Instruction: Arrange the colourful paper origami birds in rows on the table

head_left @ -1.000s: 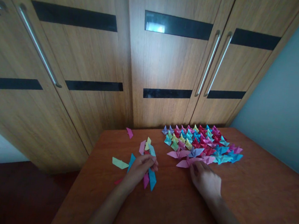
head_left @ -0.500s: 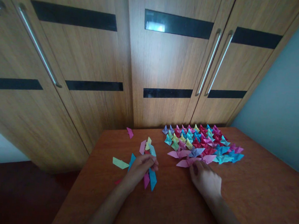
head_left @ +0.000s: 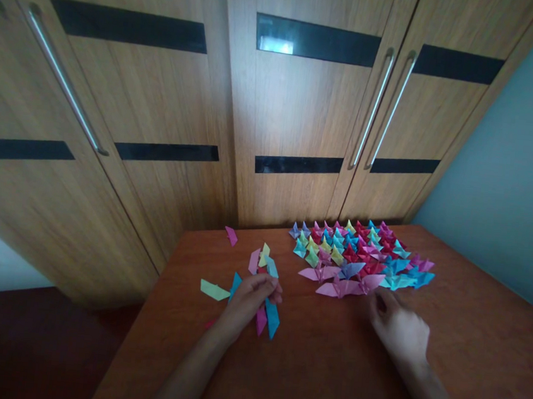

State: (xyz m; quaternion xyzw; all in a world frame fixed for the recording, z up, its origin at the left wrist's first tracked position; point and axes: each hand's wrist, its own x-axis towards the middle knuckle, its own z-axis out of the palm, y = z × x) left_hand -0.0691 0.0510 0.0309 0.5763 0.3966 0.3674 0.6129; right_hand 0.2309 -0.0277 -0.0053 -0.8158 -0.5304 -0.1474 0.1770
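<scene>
My left hand rests over a loose pile of flat folded papers, its fingers drawn together; whether they pinch a paper is hidden. Around it lie a pale green piece, a blue piece and a pink piece. My right hand is at the near right of several rows of folded paper figures, slightly blurred, with thumb and forefinger curved and a gap between them. Nearest to it are pink winged figures in the front row and light blue ones.
The brown wooden table stands against a wooden cabinet with metal handles. A single pink paper lies near the table's back left edge. On the right is a pale blue wall.
My right hand has moved right, away from the front pink figure, which now lies uncovered beside the others. My left hand has stayed in place.
</scene>
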